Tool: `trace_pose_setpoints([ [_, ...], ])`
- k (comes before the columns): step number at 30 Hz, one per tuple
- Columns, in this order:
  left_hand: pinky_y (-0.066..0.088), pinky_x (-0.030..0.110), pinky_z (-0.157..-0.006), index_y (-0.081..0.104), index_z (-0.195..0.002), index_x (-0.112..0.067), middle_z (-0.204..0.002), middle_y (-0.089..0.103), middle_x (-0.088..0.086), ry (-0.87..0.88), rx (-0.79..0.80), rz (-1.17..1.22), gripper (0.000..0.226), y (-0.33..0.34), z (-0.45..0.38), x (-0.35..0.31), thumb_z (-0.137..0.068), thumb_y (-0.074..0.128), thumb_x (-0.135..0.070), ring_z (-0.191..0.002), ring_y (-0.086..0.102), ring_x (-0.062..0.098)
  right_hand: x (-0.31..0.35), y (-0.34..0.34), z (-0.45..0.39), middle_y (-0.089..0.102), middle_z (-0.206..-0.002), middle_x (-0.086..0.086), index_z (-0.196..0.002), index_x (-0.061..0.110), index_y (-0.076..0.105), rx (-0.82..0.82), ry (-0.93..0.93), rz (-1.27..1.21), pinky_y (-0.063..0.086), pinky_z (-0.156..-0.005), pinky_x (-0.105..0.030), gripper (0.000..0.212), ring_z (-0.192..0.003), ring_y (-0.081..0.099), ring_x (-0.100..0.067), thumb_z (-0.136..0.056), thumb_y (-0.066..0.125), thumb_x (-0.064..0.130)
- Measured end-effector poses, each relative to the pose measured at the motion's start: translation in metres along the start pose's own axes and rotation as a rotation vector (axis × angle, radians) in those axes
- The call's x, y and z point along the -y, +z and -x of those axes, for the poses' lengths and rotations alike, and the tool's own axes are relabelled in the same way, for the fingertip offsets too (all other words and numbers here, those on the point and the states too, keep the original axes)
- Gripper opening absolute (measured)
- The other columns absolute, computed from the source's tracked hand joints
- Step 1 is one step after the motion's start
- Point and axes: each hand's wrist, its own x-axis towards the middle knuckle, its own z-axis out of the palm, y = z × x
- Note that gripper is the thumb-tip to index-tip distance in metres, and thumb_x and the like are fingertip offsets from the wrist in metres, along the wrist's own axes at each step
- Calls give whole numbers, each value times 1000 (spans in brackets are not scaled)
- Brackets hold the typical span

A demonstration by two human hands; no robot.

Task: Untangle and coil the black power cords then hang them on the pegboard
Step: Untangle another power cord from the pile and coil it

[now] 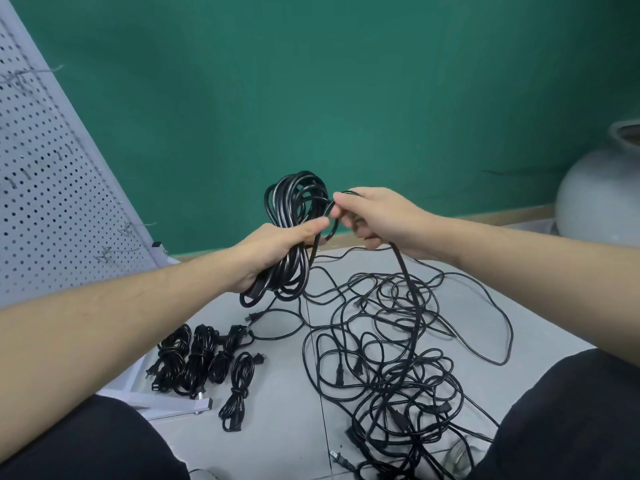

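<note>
At 5 o'clock on the floor [284,393], the tangle [391,348] could snag the strand our right hand [374,216] pinches and feeds. At 12, our left hand [277,251] grips the coil [294,202]; loops may slip. Pegboard [45,174] at 10. We read no writing.

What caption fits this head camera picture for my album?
Left hand holds a coil of black cord while right hand feeds more from the floor tangle.

cords [294,216]: glossy black plastic | pegboard [45,174]: matt perforated metal | floor [287,393]: smooth grey tile | vase [602,188]: matt ceramic
</note>
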Motion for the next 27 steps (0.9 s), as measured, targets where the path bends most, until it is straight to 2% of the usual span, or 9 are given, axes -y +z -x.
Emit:
trace_pose_setpoints([
  [3,54,29,-72,78,-100,-29,-90,77,-6,94,28,-195,39,10,-2,4,-71,84,-55,-80,70,14,2,12,6,52,-63,12,-80,19,56,-52,-215,250,37,-50,-20,30,-49,42,-4,-105,50,33],
  [5,53,30,-63,78,-82,-25,-74,72,-4,125,13,-202,10,18,-1,1,-81,74,-33,-68,63,18,-1,17,4,56,-63,10,-77,23,53,-152,-362,439,44,-62,-28,30,-59,50,-8,-103,52,39],
  [9,36,24,-46,67,-59,-12,-57,50,10,81,-33,-6,20,29,6,-4,-73,62,-24,-47,45,23,-3,11,2,51,-67,8,-82,27,39,-487,-376,663,42,-64,-36,40,-67,50,-19,-90,60,61],
  [12,39,23,-48,65,-58,-12,-76,55,20,73,17,104,14,33,10,-6,-70,61,-20,-58,51,27,-4,8,0,51,-96,11,-107,29,43,-534,-308,383,40,-73,-29,55,-88,52,-11,-79,73,64],
  [15,40,29,-58,63,-55,-14,-89,56,21,78,91,159,11,37,12,-9,-63,60,-21,-77,50,32,-3,11,1,62,-118,5,-125,24,53,-315,-4,-50,46,-92,-33,67,-108,60,-12,-77,76,64],
  [17,40,30,-59,62,-57,-12,-84,59,19,84,143,167,10,39,13,-9,-63,59,-20,-70,50,30,-5,12,1,74,-103,2,-110,24,68,-173,46,-249,57,-85,-44,46,-92,71,-14,-80,76,58],
  [20,44,27,-57,62,-55,-14,-78,66,14,98,180,207,12,42,16,-6,-64,57,-20,-67,56,30,1,17,2,70,-76,-2,-92,21,72,-172,20,-363,46,-54,-30,29,-67,62,-20,-81,80,46],
  [24,41,22,-46,65,-58,-13,-57,53,11,92,258,297,18,49,20,-11,-66,53,-24,-46,51,20,5,21,1,51,-60,1,-90,18,60,-230,-15,-483,44,-47,-21,28,-55,53,-15,-83,80,35],
  [27,46,30,-60,67,-58,-10,-71,61,22,83,323,392,28,47,18,-12,-74,47,-20,-66,64,27,8,25,0,41,-54,1,-91,16,49,-207,-55,-604,41,-43,-20,32,-49,43,-15,-86,78,28],
])
